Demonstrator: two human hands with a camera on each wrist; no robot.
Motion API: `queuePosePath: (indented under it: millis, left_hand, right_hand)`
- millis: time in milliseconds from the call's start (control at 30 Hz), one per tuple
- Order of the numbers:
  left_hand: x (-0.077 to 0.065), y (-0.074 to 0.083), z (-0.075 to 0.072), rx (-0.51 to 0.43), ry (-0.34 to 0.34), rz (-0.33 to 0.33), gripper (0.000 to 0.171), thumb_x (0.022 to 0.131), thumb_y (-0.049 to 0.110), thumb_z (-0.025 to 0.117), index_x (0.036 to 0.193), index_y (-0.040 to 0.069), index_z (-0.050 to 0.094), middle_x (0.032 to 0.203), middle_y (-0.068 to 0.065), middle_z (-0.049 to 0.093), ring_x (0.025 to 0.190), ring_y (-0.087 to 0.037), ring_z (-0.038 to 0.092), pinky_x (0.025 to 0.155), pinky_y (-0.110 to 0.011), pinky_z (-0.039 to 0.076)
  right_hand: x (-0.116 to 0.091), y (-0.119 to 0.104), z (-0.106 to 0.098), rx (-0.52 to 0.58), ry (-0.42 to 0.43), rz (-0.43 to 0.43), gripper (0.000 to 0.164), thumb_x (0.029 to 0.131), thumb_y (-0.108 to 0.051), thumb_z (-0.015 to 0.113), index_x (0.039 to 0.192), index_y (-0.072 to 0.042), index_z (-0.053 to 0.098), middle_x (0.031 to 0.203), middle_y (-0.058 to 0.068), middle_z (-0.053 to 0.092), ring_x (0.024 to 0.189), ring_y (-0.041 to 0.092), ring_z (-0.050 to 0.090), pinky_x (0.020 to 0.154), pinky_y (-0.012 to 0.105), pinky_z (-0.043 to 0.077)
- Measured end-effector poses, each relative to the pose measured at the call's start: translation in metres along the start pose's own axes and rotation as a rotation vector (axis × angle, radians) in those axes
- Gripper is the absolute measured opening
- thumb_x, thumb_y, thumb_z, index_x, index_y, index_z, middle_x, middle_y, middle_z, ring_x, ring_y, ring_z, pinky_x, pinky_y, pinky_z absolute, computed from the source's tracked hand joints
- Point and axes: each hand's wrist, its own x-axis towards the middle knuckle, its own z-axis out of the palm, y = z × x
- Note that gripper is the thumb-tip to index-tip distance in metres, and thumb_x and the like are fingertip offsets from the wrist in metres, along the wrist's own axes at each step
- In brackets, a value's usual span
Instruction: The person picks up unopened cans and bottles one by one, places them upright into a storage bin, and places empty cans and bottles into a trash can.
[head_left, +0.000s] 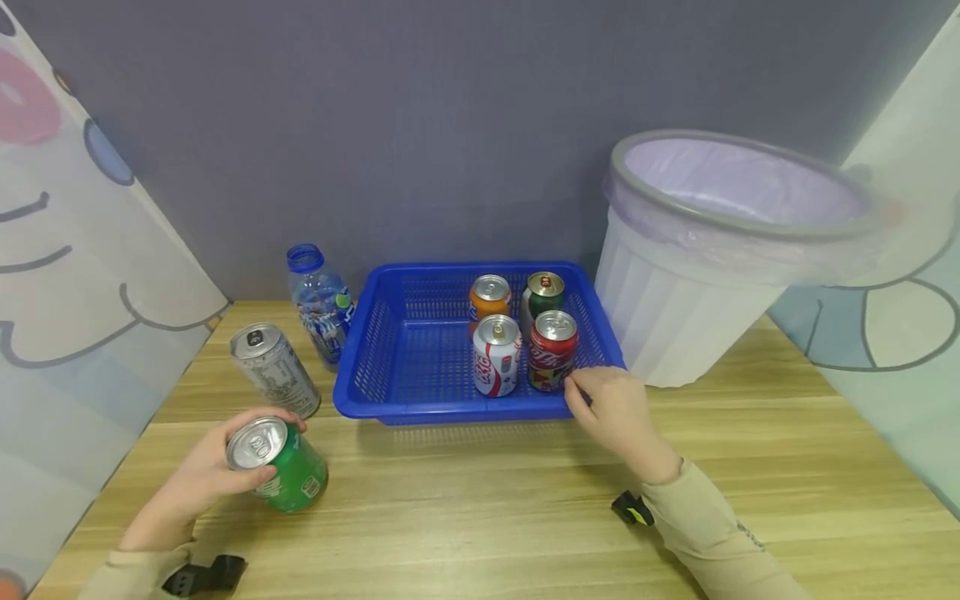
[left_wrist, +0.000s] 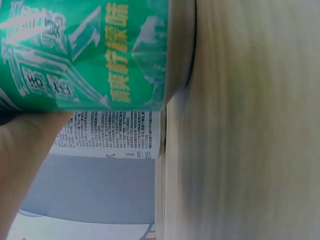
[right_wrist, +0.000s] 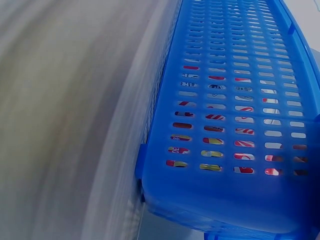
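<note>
My left hand (head_left: 217,467) grips a green soda can (head_left: 296,475) around its upper part, the can tilted over the table. In the left wrist view the green can (left_wrist: 85,55) fills the upper left, its base edge close to the wood. Just behind it stands a silver-grey can (head_left: 279,367). My right hand (head_left: 615,412) holds the front right corner of a blue plastic basket (head_left: 420,410), fingers curled over the rim near a red can (head_left: 553,346). The right wrist view shows the basket's slotted front wall (right_wrist: 225,185); the hand is hidden there.
Inside the basket's right half also stand a white can (head_left: 497,358), an orange can (head_left: 490,302) and a dark green can (head_left: 545,296). A clear bottle with a blue neck (head_left: 321,304) leans left of the basket. A white lined bin (head_left: 667,292) stands behind right.
</note>
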Motion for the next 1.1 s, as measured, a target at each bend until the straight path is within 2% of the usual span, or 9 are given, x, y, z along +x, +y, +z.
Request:
queuePosePath:
  millis: [333, 567, 733, 967, 1100]
  left_hand:
    - [0.0003, 0.0023, 0.0044, -0.028, 0.069, -0.041, 0.053, 0.073, -0.018, 0.059, 0.121, 0.005, 0.055, 0.116, 0.004, 0.065, 0.105, -0.006, 0.062, 0.087, -0.019, 0.049]
    - [-0.0008, 0.002, 0.0055, 0.061, 0.111, -0.062, 0.051, 0.072, -0.016, 0.061, 0.118, 0.004, 0.056, 0.114, 0.006, 0.066, 0.104, -0.004, 0.061, 0.086, -0.017, 0.048]
    - [-0.001, 0.0032, 0.0068, 0.08, 0.116, -0.063, 0.052, 0.073, -0.016, 0.06, 0.121, 0.002, 0.055, 0.114, 0.006, 0.065, 0.103, -0.004, 0.061, 0.084, -0.018, 0.049]
    - [-0.0004, 0.0045, 0.0084, 0.198, 0.153, -0.091, 0.049, 0.072, -0.015, 0.062, 0.119, 0.0, 0.056, 0.111, 0.011, 0.066, 0.1, -0.002, 0.061, 0.081, -0.018, 0.048]
    - [-0.0003, 0.0052, 0.0081, 0.214, 0.168, -0.107, 0.048, 0.073, -0.014, 0.063, 0.119, -0.001, 0.056, 0.11, 0.013, 0.065, 0.098, -0.002, 0.061, 0.08, -0.018, 0.049]
  right_hand:
    - [-0.0005, -0.0004, 0.0001, -0.002, 0.003, -0.001, 0.033, 0.084, -0.017, 0.049, 0.054, -0.017, 0.034, 0.049, -0.008, 0.034, 0.044, 0.009, 0.031, 0.043, 0.023, 0.024]
    - [-0.0004, -0.0006, -0.0003, -0.006, -0.001, 0.003, 0.032, 0.084, -0.018, 0.049, 0.055, -0.017, 0.035, 0.049, -0.007, 0.034, 0.045, 0.009, 0.032, 0.043, 0.024, 0.025]
    - [-0.0008, -0.0007, -0.0003, -0.01, 0.013, -0.004, 0.033, 0.084, -0.018, 0.048, 0.054, -0.017, 0.034, 0.049, -0.007, 0.034, 0.044, 0.01, 0.032, 0.043, 0.024, 0.025]
    - [-0.0007, 0.0002, -0.0002, -0.012, 0.004, 0.002, 0.033, 0.084, -0.019, 0.048, 0.054, -0.017, 0.034, 0.049, -0.007, 0.035, 0.044, 0.01, 0.033, 0.043, 0.024, 0.025]
    - [-0.0004, 0.0003, -0.0001, -0.011, -0.007, 0.007, 0.033, 0.084, -0.019, 0.048, 0.054, -0.017, 0.035, 0.049, -0.007, 0.035, 0.044, 0.01, 0.033, 0.043, 0.024, 0.026]
